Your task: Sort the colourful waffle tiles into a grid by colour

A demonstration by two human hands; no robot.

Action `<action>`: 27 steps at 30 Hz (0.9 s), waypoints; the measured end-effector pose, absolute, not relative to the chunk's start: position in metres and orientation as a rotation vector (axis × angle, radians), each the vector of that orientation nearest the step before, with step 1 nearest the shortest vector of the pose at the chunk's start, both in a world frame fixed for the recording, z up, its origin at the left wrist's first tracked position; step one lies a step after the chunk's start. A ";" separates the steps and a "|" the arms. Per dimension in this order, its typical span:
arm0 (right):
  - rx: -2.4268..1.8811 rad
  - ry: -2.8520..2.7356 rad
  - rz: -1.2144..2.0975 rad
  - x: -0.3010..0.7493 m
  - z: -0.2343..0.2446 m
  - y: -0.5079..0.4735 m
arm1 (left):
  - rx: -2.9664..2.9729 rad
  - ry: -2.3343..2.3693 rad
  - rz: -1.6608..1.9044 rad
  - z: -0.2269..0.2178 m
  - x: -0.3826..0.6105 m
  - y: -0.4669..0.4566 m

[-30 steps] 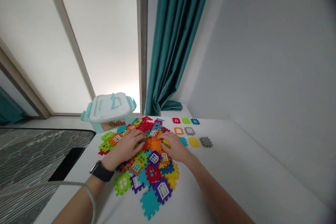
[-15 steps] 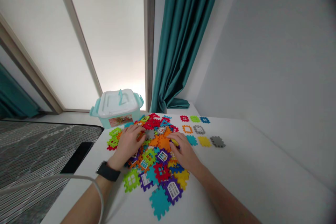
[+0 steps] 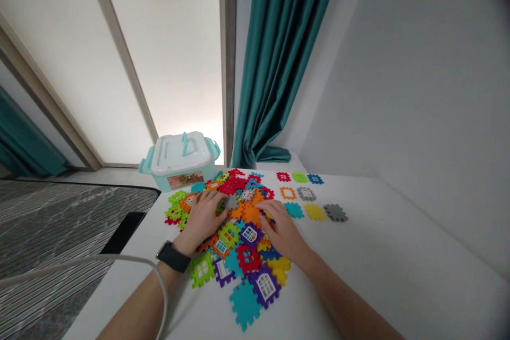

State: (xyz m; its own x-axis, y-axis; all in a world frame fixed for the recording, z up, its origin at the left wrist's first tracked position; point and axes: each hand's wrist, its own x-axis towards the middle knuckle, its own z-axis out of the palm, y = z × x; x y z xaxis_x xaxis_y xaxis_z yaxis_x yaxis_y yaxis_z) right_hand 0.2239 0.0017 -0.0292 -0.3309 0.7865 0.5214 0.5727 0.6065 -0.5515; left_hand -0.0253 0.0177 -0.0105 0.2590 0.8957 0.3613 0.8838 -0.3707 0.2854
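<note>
A heap of interlocking plastic tiles (image 3: 243, 228), many with little white window frames, lies in the middle of a white bench (image 3: 378, 260), seen from the head camera looking forward and down. Both bare forearms reach in from 6 o'clock. The left hand (image 3: 202, 221) lies on the heap's 9 o'clock side, fingers loosely spread and curved, with the fingertips just beside a small grey tile (image 3: 231, 202). A black wristwatch (image 3: 173, 256) sits on that wrist. The right hand (image 3: 285, 231) rests at the heap's 3 o'clock side, fingers bent over the edge of an orange tile (image 3: 247, 213). Neither hand clearly pinches anything; whether either one grips a tile, I cannot tell. Taking the heap as the clock's centre, with 12 o'clock straight ahead, a large teal tile (image 3: 244, 304) lies at 6 o'clock. Two rows of sorted tiles, red, green, blue, orange, grey, teal and yellow, lie apart from the heap at 2 to 3 o'clock, among them a grey tile (image 3: 335, 212). A lidded pale teal storage box (image 3: 179, 162) stands at 11 o'clock, just behind the heap. A dark teal curtain (image 3: 279, 64) hangs at 1 o'clock beyond the bench. A white cable (image 3: 119, 258) crosses the left forearm.
</note>
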 end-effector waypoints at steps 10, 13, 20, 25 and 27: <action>-1.057 -2.026 0.352 0.222 -0.029 0.000 | 2.553 1.695 0.992 -0.009 -0.029 0.017; -1.051 -2.023 0.360 0.221 -0.028 0.000 | 2.542 1.589 1.058 -0.005 -0.026 0.014; -1.092 -1.967 0.399 0.221 -0.030 -0.002 | 2.600 1.153 1.267 -0.003 -0.011 0.003; -1.070 -1.988 0.413 0.221 -0.028 -0.004 | 2.548 1.038 1.330 -0.002 -0.006 -0.001; -1.061 -1.978 0.403 0.221 -0.027 -0.004 | 2.521 1.007 1.349 -0.001 -0.006 -0.001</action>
